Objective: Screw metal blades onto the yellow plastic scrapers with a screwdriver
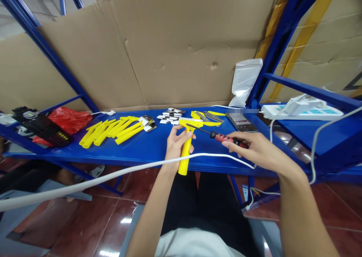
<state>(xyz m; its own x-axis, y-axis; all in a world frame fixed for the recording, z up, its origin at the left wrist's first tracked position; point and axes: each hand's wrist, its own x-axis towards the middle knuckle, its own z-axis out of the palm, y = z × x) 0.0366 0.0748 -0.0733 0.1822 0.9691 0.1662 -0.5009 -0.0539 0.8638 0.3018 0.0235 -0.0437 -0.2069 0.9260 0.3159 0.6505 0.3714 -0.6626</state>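
Observation:
My left hand (178,143) is closed around a yellow scraper (184,165), its tubular handle pointing down and its wide head at the top. In my right hand (256,149) is a screwdriver (223,137) with a red and black grip. The screwdriver's thin shaft points left, and its tip meets the scraper's head near a small dark spot, apparently a screw. Just behind the head lie yellow scraper parts and metal blades (213,116). Small white and dark packets (170,116) are stacked to the left of them. Further left, several yellow handles (106,132) lie in a row.
A white cable (127,172) crosses in front of the blue shelf (147,151). A phone (241,122) lies at the right, near a power strip (302,110). On the left are a black device (42,127) and a red plastic bag (70,119). Cardboard (181,53) backs the shelf.

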